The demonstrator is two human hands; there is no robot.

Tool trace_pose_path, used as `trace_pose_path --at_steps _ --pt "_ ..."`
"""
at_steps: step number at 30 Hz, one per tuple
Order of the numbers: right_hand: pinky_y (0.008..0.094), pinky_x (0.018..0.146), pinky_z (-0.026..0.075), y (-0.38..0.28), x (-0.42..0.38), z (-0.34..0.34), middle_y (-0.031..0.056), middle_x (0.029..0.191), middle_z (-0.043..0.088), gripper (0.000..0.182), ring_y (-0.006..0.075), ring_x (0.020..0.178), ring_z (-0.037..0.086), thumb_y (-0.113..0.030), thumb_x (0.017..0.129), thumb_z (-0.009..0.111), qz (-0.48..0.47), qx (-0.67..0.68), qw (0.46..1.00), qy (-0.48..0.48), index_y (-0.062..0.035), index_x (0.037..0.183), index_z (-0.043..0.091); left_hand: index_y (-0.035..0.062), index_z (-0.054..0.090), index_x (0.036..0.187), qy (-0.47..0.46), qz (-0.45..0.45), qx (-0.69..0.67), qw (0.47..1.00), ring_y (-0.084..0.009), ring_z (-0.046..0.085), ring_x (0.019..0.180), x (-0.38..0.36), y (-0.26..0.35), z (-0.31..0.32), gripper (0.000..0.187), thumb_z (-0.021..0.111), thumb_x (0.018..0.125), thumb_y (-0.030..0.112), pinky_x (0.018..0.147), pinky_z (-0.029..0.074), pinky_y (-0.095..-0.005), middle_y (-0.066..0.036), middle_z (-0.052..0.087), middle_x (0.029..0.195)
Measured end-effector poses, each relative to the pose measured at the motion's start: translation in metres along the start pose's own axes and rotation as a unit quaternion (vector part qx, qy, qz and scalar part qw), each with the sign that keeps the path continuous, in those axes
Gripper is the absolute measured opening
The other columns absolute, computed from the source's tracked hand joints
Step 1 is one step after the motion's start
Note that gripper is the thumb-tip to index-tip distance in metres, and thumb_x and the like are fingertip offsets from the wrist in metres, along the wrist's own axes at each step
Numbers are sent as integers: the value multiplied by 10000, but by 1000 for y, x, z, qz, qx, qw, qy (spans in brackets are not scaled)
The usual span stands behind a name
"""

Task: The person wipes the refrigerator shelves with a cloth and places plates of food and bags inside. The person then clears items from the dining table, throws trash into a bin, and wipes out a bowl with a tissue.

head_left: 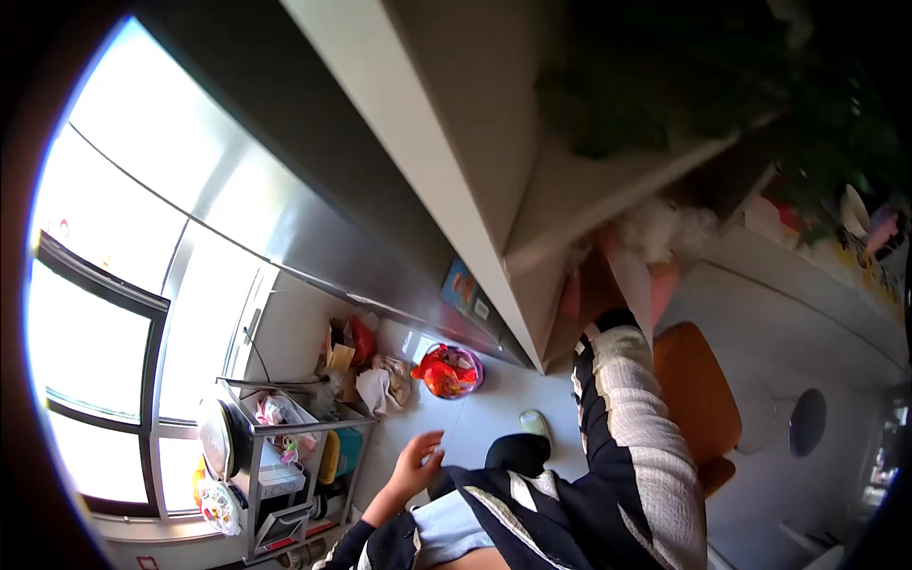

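My left hand (416, 465) hangs low in front of my body, its fingers loosely bent and apart, with nothing in it. My right arm, in a black and cream knit sleeve, reaches up into a pale shelf unit (446, 161). There my right hand (600, 271) is dim and blurred, and its fingers cannot be made out. Beside it lies a whitish, crumpled, see-through bundle (665, 230) that looks like plastic. Something pink (662, 285) shows just below the bundle. Whether my right hand grips either one is hidden.
A basket lined with a red bag (448, 370) stands on the floor. Left of it are a cardboard box (340, 351) and crumpled bags (385, 385). A metal rack (255, 465) with household things stands by the window. An orange chair (698, 394) is at my right.
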State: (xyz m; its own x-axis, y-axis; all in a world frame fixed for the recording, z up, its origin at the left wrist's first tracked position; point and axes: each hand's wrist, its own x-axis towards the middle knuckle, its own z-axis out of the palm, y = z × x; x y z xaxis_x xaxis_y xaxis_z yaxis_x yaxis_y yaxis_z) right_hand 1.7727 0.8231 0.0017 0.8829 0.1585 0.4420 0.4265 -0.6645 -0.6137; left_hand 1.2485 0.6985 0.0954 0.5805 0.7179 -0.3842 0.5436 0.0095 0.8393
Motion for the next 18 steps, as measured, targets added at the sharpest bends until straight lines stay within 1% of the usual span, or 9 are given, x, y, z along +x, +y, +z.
trace_pose_path --at_steps 2,7,10,12,13,14,15,17,18 --pt "372 759 443 6 6 16 145 910 590 198 281 877 564 -98 704 577 23 -28 997 -65 -56 896 602 20 487 1163 -8 -75 -52 996 -188 538 1025 -19 -13 -5 320 557 860 98 877 438 -306 -111 557 1095" --pt "355 758 450 30 21 22 135 933 591 191 265 886 569 -103 740 567 40 -33 988 -143 -59 923 596 23 477 1172 -56 -131 7 990 -203 556 1007 -20 -21 -10 312 530 885 133 875 442 -306 -125 569 1076" --pt "345 758 455 47 30 5 129 947 592 186 255 891 571 -105 761 561 45 24 990 -128 -61 939 592 27 473 1177 -92 -91 37 991 -205 560 998 -12 -19 -22 318 532 883 132 867 448 -311 -124 569 1073" --pt "338 758 458 59 35 -17 125 956 593 184 248 894 573 -107 775 557 53 86 989 -105 -62 950 590 13 472 1170 -96 -83 -32 991 -192 566 983 -7 -33 -33 330 551 866 114 833 462 -304 -124 569 1069" --pt "335 758 459 63 40 -31 123 960 593 182 245 896 574 -108 782 555 60 126 986 -95 -63 955 588 9 473 1166 -101 -77 -18 992 -189 569 976 -3 -29 -39 329 552 864 110 828 463 -300 -125 571 1063" --pt "332 757 461 69 44 -45 121 965 593 181 241 898 575 -109 789 553 68 173 979 -83 -63 961 587 5 474 1163 -106 -71 -3 992 -186 573 968 1 -27 -46 327 553 862 106 822 464 -296 -126 574 1058" --pt "328 757 462 74 46 -60 119 969 594 179 238 899 576 -110 796 551 83 219 969 -79 -64 966 586 5 480 1157 -115 -34 14 993 -184 582 950 1 -46 -53 323 556 858 103 812 468 -296 -124 582 1043" --pt "321 757 465 86 50 -94 115 979 594 177 231 903 578 -111 810 547 108 302 944 -69 -65 977 583 9 493 1145 -130 -5 22 991 -170 587 936 8 -63 -64 316 562 851 101 803 470 -289 -114 598 1010" --pt "318 757 467 90 51 -111 113 983 595 175 228 904 579 -112 817 545 92 323 940 -64 -65 982 582 12 497 1142 -132 4 25 991 -163 585 937 12 -68 -68 313 564 850 101 803 469 -287 -110 601 1001"
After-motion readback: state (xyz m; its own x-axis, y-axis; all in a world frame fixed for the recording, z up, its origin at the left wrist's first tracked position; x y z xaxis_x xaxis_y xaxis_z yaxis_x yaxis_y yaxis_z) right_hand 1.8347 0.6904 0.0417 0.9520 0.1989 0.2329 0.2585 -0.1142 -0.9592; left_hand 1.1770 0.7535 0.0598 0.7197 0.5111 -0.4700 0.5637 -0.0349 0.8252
